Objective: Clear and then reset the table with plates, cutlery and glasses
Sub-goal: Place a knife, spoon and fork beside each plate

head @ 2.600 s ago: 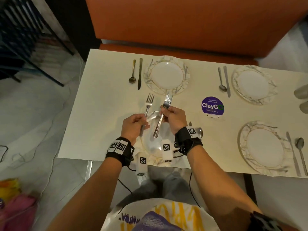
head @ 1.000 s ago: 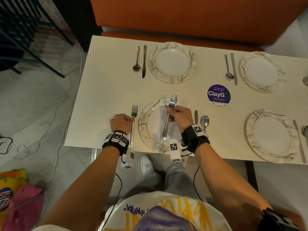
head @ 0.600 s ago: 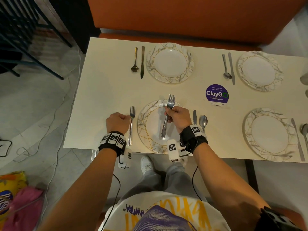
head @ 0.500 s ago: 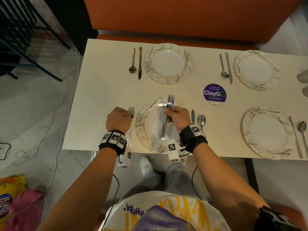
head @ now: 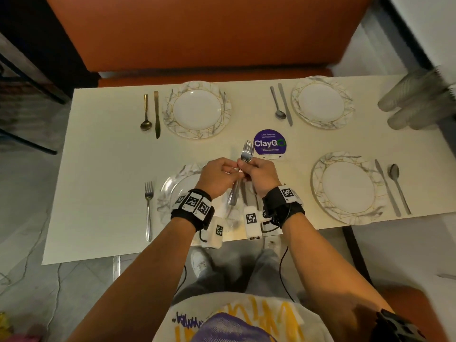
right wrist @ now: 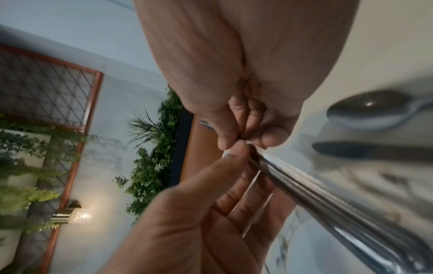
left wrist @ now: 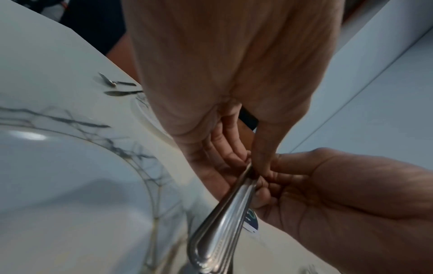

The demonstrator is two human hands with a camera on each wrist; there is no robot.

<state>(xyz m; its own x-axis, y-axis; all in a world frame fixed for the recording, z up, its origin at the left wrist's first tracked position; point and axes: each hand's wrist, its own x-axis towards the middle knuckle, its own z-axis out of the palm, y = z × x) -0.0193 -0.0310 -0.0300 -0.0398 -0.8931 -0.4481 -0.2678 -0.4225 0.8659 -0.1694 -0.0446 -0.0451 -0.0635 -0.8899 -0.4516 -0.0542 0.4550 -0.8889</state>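
Over the near-left marbled plate [head: 177, 191] my two hands meet. My right hand [head: 259, 174] grips a small bundle of forks [head: 246, 151] by the necks, tines pointing away from me. My left hand [head: 219, 176] pinches the same bundle with thumb and fingers; in the left wrist view that pinch [left wrist: 251, 163] sits on top of the fork handles [left wrist: 222, 222]. The right hand [right wrist: 251, 142] holds the handles [right wrist: 328, 200] just beside it. A single fork [head: 148, 208] lies on the table left of the plate.
Three more plates [head: 197, 109] [head: 322, 102] [head: 348, 186] each have a spoon and knife beside them. A spoon [right wrist: 370, 109] and knife [right wrist: 374, 152] lie right of the near plate. Blurred glasses [head: 414, 102] stand at the far right edge. A purple sticker [head: 270, 144] marks the middle.
My left hand has let go of the single fork beside the plate and moved right to the bundle. My right hand has carried the forks a little forward.
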